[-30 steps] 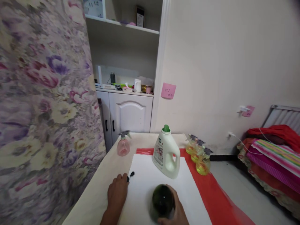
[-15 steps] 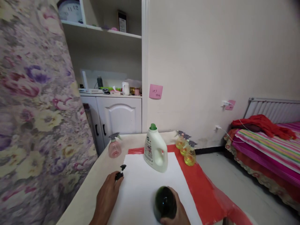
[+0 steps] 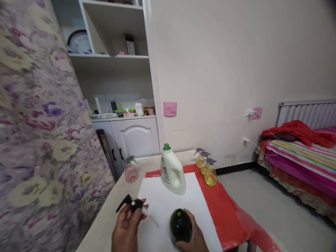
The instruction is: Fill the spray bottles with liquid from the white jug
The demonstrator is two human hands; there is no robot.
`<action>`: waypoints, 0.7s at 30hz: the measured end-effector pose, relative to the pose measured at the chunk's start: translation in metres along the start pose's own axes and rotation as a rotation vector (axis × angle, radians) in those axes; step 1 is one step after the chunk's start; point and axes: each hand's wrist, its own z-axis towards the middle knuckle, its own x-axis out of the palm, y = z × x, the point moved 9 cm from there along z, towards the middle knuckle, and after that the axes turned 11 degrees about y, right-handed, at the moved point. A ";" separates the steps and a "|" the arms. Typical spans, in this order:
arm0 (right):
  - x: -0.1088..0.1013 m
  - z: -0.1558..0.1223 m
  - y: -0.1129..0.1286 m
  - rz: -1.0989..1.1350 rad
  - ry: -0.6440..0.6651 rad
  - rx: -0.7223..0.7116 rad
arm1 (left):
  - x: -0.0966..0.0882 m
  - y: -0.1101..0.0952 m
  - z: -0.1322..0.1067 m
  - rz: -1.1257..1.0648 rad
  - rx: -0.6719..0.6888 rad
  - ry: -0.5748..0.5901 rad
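My left hand (image 3: 126, 229) is lifted above the table and pinches a black spray trigger head (image 3: 131, 204) whose white dip tube (image 3: 151, 218) slants down to the right. My right hand (image 3: 193, 239) wraps round a dark green round bottle (image 3: 180, 225) that stands on the white sheet (image 3: 162, 203). Behind them, on the same sheet, stands a white detergent jug with a green cap (image 3: 172, 171).
A pink spray bottle (image 3: 130, 170) stands at the table's back left. Three yellow spray bottles (image 3: 206, 169) stand on the red cloth (image 3: 225, 213) at the back right. A floral curtain hangs on the left. A white cupboard and a bed are beyond.
My left hand has picked the black trigger head up off the table and raised it, so its tube now shows. The right hand stays on the green bottle. The view tilted up.
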 end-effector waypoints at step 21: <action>0.009 0.009 -0.019 0.070 0.036 -0.088 | 0.092 0.070 -0.026 0.193 -0.060 0.344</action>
